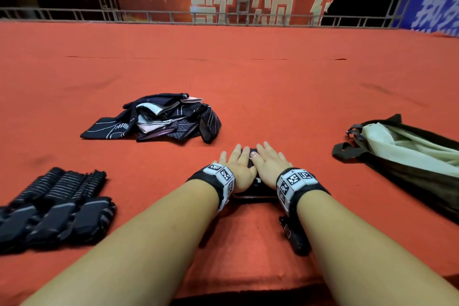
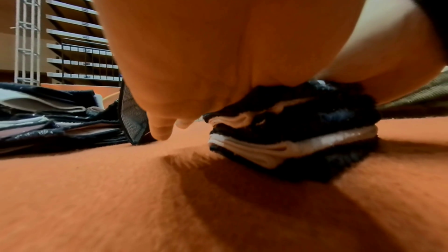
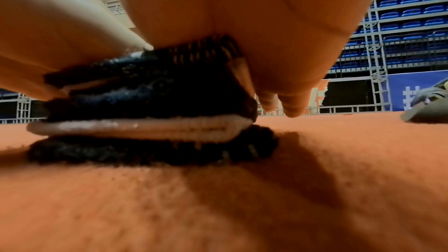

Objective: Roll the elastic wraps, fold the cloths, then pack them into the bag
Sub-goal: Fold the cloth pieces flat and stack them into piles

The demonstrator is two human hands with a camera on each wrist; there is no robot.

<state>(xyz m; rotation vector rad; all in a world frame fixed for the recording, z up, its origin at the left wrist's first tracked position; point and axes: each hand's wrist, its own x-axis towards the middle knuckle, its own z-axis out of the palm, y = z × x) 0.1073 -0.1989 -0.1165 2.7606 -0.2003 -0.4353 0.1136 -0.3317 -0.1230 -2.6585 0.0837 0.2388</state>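
Pressing a folded dark cloth (image 1: 250, 156) flat with both palms, a person works low in the centre of the head view on a red-carpeted stage floor (image 1: 248, 77). The left hand (image 1: 239, 169) and right hand (image 1: 269, 165) lie side by side on top of it, fingers straight and spread, gripping nothing. Both wrist views show the bundle squeezed into several layers, dark pile alternating with pale bands, with the palms bearing down from above.

A loose heap of navy patterned cloths (image 1: 159, 119) waits in the middle of the frame, just beyond the hands. Dark striped elastic wraps (image 1: 54, 204) lie side by side at the lower left; whether they are fully rolled cannot be told. The dark bag with its pale lining (image 1: 407, 149) lies open-mouthed at the right edge, well apart from the hands.

The step appears to be setting the creases of one fold. Done well, it would mean even weight from both palms across the whole top, edges kept square under the hands so no layer creeps out sideways, and a slow release, since thick pile like this tends to spring open. Most of the heap looks unfolded, so the packing seems some way off.
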